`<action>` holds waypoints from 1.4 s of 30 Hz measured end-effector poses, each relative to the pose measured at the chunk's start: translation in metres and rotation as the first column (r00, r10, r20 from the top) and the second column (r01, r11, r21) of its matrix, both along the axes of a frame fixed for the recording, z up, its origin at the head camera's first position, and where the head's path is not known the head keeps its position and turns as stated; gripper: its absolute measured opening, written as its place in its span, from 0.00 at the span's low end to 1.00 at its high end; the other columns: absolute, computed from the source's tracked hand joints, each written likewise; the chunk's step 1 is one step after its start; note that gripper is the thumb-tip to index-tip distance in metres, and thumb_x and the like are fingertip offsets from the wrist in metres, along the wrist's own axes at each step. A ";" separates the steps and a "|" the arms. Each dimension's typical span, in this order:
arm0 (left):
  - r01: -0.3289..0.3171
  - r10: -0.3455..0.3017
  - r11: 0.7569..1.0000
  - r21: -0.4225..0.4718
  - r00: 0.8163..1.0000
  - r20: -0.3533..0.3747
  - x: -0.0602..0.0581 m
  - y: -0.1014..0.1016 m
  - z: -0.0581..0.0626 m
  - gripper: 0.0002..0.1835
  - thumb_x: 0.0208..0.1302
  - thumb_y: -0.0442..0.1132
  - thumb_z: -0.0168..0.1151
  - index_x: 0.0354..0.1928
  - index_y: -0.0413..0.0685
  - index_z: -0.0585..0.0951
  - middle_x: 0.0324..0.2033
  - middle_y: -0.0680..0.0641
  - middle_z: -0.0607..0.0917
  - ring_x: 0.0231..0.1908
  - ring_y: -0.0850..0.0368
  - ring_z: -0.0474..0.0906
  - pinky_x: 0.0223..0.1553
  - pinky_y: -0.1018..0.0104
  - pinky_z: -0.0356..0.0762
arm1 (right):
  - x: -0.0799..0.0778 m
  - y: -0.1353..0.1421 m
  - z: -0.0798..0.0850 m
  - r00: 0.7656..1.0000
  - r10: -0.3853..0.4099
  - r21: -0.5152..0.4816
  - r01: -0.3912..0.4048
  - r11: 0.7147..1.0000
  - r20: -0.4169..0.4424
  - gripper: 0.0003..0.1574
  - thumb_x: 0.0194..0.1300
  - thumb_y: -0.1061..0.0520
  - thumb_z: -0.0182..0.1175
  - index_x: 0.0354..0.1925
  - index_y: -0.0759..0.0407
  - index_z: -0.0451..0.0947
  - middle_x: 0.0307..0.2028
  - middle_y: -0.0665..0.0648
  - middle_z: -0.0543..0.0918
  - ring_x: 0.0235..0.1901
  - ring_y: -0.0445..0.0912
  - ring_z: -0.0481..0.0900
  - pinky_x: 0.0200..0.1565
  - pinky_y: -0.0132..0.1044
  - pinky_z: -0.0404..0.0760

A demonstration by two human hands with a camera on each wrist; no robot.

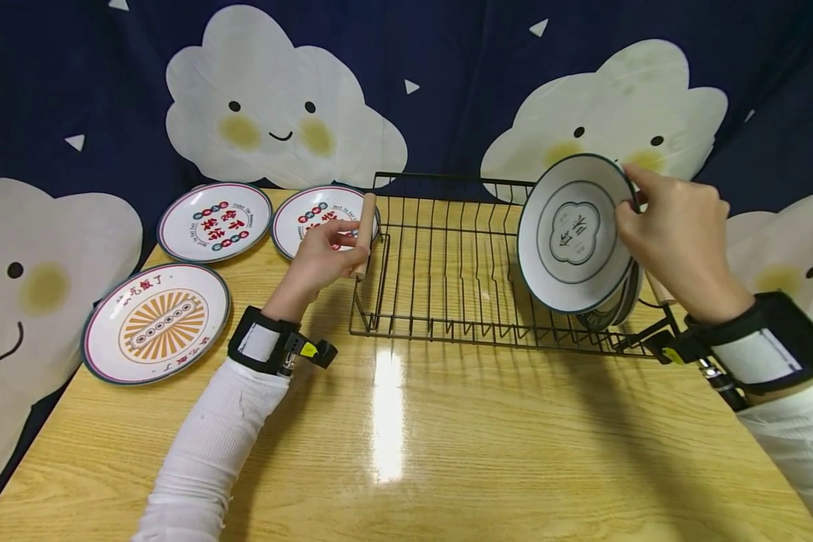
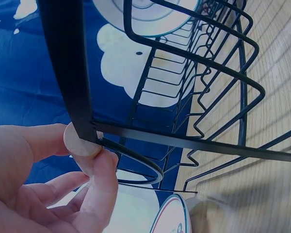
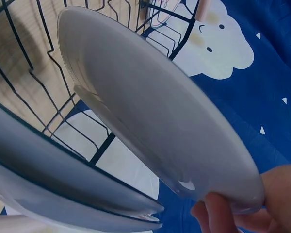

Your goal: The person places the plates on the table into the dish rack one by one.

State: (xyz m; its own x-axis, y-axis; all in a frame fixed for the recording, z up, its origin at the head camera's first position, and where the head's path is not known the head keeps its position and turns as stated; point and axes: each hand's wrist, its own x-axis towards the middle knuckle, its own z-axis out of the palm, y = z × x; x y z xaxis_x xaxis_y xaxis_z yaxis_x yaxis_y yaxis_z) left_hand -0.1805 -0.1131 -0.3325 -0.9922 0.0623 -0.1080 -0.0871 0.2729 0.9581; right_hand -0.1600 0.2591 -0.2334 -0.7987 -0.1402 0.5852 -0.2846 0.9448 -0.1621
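Note:
My left hand [image 1: 320, 260] holds the wooden end handle [image 1: 366, 235] of a black wire dish rack [image 2: 194, 141], thumb and fingers around it. At the rack's right end, my right hand [image 1: 680, 237] pinches the rim of a white plate [image 1: 576, 233] with a dark edge and dark characters in its centre. This plate is tilted steeply, its face towards the head camera and its pale underside towards the right wrist camera. Beside it, two more plates [image 3: 63, 158] stand on edge close together in the rack, mostly hidden behind it in the head view.
Left of the rack, two round plates with red characters [image 1: 214, 223] [image 1: 305, 229] lie on the wooden table [image 1: 447, 436]. A larger plate [image 1: 156, 324] with an orange ray pattern is nearer. A navy cloth with clouds [image 1: 440, 45] hangs behind.

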 end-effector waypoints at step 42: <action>-0.010 0.010 1.000 0.007 1.000 -0.012 -0.001 0.001 -0.003 0.27 0.57 0.30 0.59 0.61 0.42 0.70 0.44 0.39 0.74 0.29 0.57 0.76 0.27 0.71 0.80 | -0.007 0.003 0.003 0.998 -0.060 0.089 0.061 0.994 -0.011 0.11 0.52 0.67 0.45 0.33 0.65 0.72 0.17 0.68 0.67 0.18 0.70 0.67 0.09 0.55 0.55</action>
State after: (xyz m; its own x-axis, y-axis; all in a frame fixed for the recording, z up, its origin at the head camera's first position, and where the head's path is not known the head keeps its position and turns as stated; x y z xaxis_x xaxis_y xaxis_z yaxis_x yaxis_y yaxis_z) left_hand -0.1810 -0.1124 -0.3358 -0.9940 0.0532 -0.0957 -0.0783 0.2655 0.9609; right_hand -0.1672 0.2626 -0.2301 -0.8027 -0.1438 0.5787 -0.2273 0.9710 -0.0740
